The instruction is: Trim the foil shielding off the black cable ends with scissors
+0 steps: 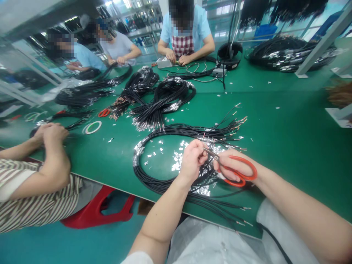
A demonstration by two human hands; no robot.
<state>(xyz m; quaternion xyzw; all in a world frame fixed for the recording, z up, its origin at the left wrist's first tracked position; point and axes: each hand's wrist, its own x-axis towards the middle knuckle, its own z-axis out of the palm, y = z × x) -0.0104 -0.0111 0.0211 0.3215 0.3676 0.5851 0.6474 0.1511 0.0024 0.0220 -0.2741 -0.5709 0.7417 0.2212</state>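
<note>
My right hand grips a pair of scissors with red handles. Their dark blades point left, and the tips reach the fingers of my left hand. That hand is closed in a pinch; what it holds at the blade tips is too small to make out. Beneath both hands lies a bundle of black cables, curved into a loop, with silver tape wrapped round its left bend. Stripped cable ends fan out at the right. Small scraps of silver foil are scattered inside the loop and under my hands.
More black cable coils lie farther back on the green table. A white tape roll and red-handled scissors sit to the left. A co-worker's arms rest at the left edge, near a red stool. Others work opposite.
</note>
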